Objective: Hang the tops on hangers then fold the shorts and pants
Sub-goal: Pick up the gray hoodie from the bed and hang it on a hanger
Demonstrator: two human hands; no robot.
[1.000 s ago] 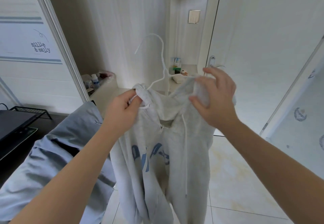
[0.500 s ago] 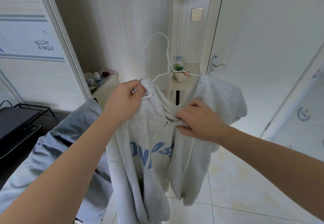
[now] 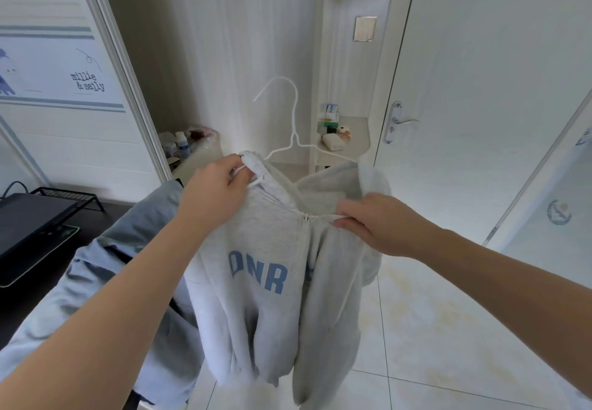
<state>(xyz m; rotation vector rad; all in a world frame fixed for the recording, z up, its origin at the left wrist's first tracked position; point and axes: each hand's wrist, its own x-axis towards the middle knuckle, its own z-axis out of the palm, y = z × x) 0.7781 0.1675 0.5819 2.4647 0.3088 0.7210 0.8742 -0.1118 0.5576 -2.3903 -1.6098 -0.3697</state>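
One hoodie (image 3: 269, 249) on one hanger (image 3: 293, 121), up between both hands. Left hand (image 3: 221, 185) pinches its left collar edge; right hand (image 3: 381, 223) grips the collar by the zip. One blue cloth (image 3: 105, 265) under left arm, open floor (image 3: 448, 313) below right hand.

Grey zip hoodie (image 3: 269, 249) draped on white hanger (image 3: 293, 127).

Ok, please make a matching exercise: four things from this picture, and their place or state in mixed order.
1. hanger
2. left hand
3. right hand
4. door handle

A. pinches the hoodie beside its zipper
B. silver, on the white door
C. white wire, hook above the hoodie
D. grips the hoodie's upper edge near the hanger

Pairs: 1-C, 2-D, 3-A, 4-B
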